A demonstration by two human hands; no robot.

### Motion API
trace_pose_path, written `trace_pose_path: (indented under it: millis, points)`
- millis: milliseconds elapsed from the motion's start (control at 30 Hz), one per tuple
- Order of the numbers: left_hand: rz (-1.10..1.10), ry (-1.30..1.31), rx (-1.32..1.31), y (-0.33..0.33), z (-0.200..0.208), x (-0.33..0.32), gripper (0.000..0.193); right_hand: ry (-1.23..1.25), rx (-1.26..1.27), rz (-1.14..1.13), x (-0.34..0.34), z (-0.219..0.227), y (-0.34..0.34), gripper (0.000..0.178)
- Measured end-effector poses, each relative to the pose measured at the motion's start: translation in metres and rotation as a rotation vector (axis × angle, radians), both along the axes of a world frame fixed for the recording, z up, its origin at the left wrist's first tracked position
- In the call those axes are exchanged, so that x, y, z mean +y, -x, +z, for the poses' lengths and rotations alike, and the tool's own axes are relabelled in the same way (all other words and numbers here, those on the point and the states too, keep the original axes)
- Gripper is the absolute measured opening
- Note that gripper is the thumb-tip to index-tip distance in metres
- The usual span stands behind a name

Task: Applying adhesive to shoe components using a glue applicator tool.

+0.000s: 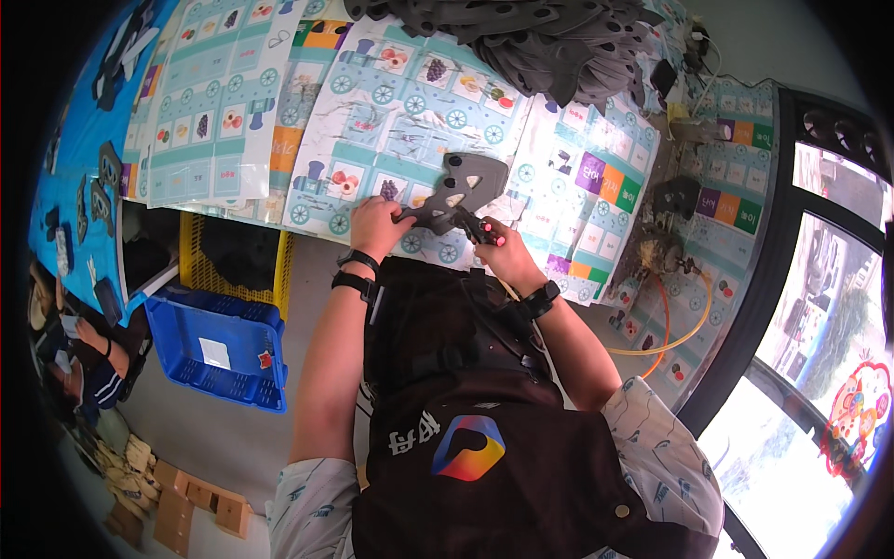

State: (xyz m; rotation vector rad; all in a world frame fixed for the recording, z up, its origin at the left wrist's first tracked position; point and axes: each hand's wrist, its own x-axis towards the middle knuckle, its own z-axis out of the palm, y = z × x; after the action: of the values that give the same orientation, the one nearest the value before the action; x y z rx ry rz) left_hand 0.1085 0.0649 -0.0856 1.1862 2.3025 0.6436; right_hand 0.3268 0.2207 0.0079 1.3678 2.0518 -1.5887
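A flat dark grey moulded part (473, 186) with several cut-out holes is held over the table's near edge. The fingers of my left hand (375, 228) pinch its left end. My right hand (507, 256) is closed around a small dark hand tool (480, 226) with pinkish-red ends. The tool's tip meets the lower edge of the part, and its exact kind is hard to make out. Beneath lie printed plastic-covered sheets (372, 121) with fruit and wheel pictures. A large heap of similar dark grey parts (559, 47) sits at the far side of the table.
A blue crate (219, 349) stands on the floor at left, by a yellow basket (194, 256). Another person (98, 359) sits far left beside a blue-covered table (93, 247) with dark parts. Yellow and orange hoses (666, 345) hang at right, near a glazed door (782, 279). Cardboard (200, 498) lies lower left.
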Motion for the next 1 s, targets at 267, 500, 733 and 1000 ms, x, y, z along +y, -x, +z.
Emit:
trace_pose_path:
  millis: [267,500,733,1000]
  points:
    - [-0.001,-0.007,-0.017,0.002,0.001,-0.002,0.033,0.078,-0.054,-0.064,0.009,-0.009,-0.008,0.058]
    - [-0.003,0.02,-0.023,0.001,0.005,0.002,0.033,0.059,0.042,-0.155,0.014,-0.018,-0.016,0.046]
    - [-0.005,0.018,-0.026,0.002,0.005,0.001,0.032,0.065,0.056,-0.191,0.019,-0.015,-0.014,0.032]
    - [0.005,0.095,-0.073,0.002,0.005,0.002,0.029,0.07,0.089,-0.252,0.03,-0.007,-0.009,0.021]
